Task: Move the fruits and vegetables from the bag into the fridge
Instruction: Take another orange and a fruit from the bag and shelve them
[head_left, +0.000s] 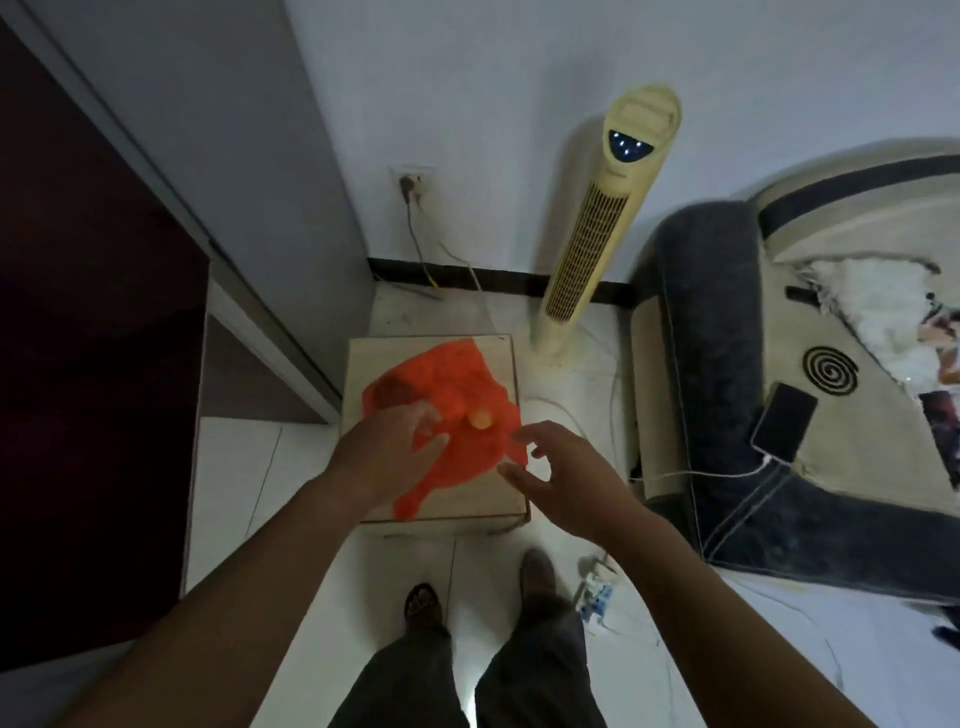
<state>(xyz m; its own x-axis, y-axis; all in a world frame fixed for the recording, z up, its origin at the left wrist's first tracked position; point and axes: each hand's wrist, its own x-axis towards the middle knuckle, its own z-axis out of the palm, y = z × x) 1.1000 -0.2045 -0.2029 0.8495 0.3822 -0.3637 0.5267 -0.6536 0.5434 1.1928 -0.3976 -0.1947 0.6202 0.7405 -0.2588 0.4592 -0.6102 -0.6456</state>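
Observation:
An orange plastic bag (457, 384) lies crumpled on a small pale wooden stool (498, 493). A yellow-orange round fruit (479, 418) shows at the bag's mouth, and a dark rounded shape (392, 397) bulges inside the bag's left part. My left hand (389, 452) hovers over the bag's near left side, fingers spread, just left of the fruit. My right hand (561, 467) is open above the stool's right front corner, its fingertips near the bag's right edge. Neither hand holds anything. The fridge (104, 312) stands at the left with its dark door shut.
A cream tower fan (597, 228) stands behind the stool by the wall. A dark and beige sofa (727, 364) fills the right, with a phone (784, 428) charging on it. Cables run across the white tiled floor. My feet stand just before the stool.

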